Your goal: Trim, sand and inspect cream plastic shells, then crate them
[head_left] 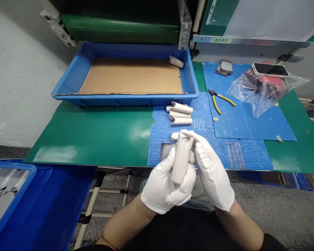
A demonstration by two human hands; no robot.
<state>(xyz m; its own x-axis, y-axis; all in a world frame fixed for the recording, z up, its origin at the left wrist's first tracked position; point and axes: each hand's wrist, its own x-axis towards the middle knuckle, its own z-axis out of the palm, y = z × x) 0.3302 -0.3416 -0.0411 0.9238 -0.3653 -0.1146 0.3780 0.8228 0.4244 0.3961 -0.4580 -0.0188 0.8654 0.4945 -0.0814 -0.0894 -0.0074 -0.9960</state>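
Note:
In front of me, my left hand (pixel 170 184), in a white glove, is closed around a light beige, hollow plastic shell (pixel 182 160) with a notched upper end. The shell stands roughly upright, tilted slightly. My right hand (pixel 211 167), also gloved, curls its fingers against the shell's upper right side and rim; some fingertips are hidden behind it. Beyond the hands, several similar beige shells (pixel 181 115) lie stacked sideways on a blue mat (pixel 206 153). Another beige piece (pixel 174 136) is partly covered by my right fingers. A grey abrasive pad (pixel 166 151) lies just behind my left hand.
A blue bin (pixel 125 98) lined with cardboard holds one shell, beneath a green conveyor roller (pixel 120 29). Yellow-handled cutters (pixel 221 100), grey pads (pixel 224 67) and a phone (pixel 270 69) on a plastic bag occupy the right side. Another blue bin (pixel 13 205) stands lower left.

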